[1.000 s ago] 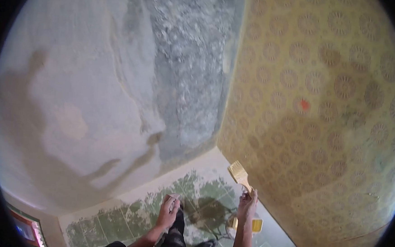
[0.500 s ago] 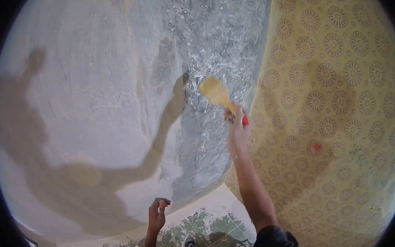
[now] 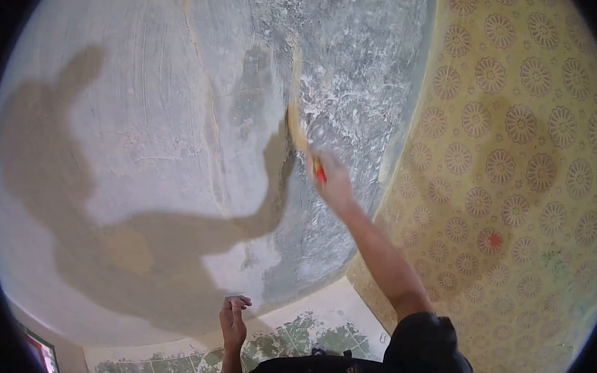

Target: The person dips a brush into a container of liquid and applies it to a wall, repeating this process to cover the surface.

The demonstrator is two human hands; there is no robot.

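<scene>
While the right hand (image 3: pixel 333 183) gripped a brush (image 3: pixel 300 133) by its handle, bristles lay pressed against the grey wall (image 3: pixel 359 88); the left hand (image 3: pixel 233 319) hung lower, fingers loosely curled, holding nothing.

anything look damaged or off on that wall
Yes. The grey wall beside the paintbrush in the right hand is rough, flaking and patchy, unlike the smoother pale area to its left. The floor finish is worn and blotchy too.
</scene>
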